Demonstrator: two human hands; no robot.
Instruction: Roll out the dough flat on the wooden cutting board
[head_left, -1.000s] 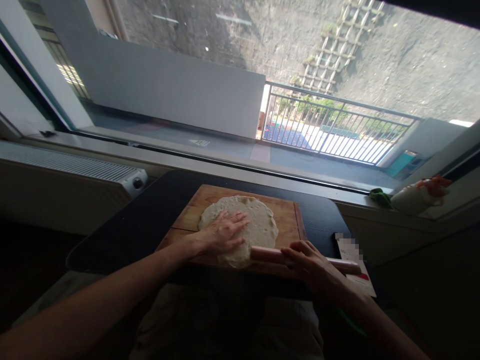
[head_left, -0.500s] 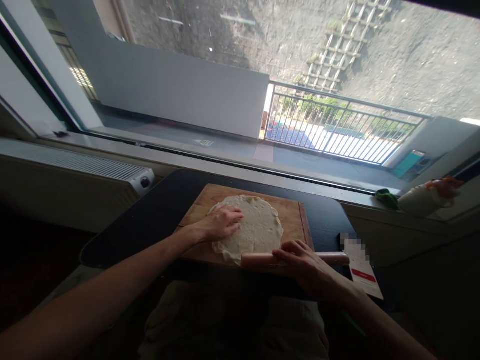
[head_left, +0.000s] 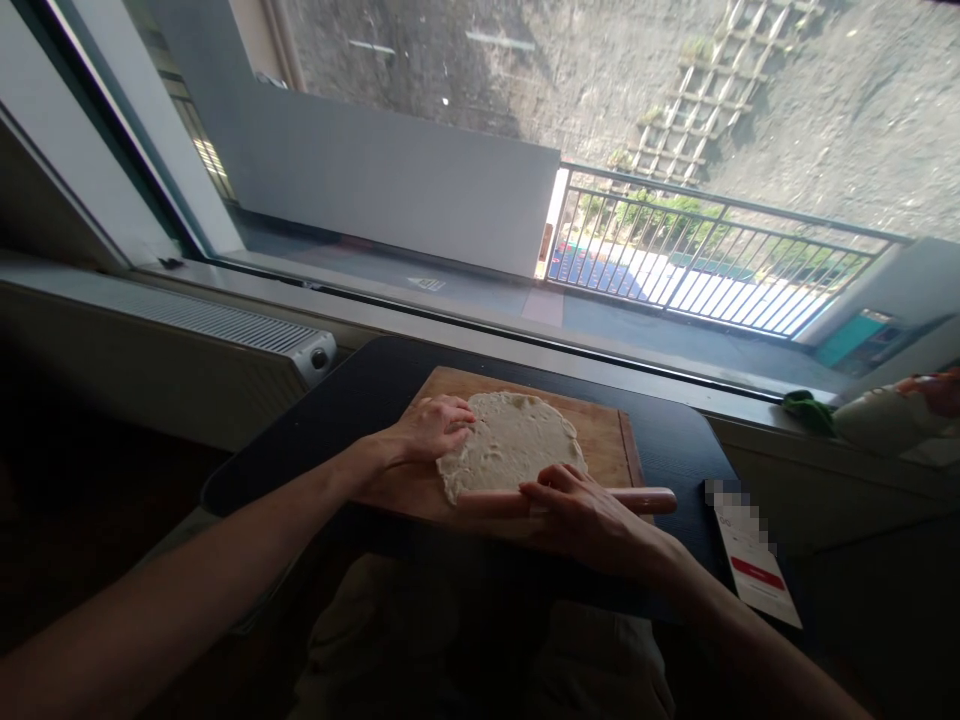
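A flat, roughly round sheet of dough (head_left: 517,440) lies on a wooden board (head_left: 611,445), its rim uneven. My left hand (head_left: 433,428) rests at the dough's left edge, palm down, with fingers stretched out over the rim. In my right hand (head_left: 574,508) is a pinkish rolling pin (head_left: 645,500), gripped near its middle. The pin lies crosswise along the dough's near edge, and its right end reaches past the board. My right hand hides the middle of the pin.
The board sits on a dark table (head_left: 675,435) below a large window. A phone (head_left: 754,555) with a lit screen lies at the table's right side. To the left stands a white radiator (head_left: 311,355). A green object (head_left: 810,410) and a pale pot (head_left: 874,420) are on the sill.
The rolling pin has moved left and slightly away from me, onto the dough's near edge. My left hand has slid left, from on top of the dough to its edge. The view has shifted slightly.
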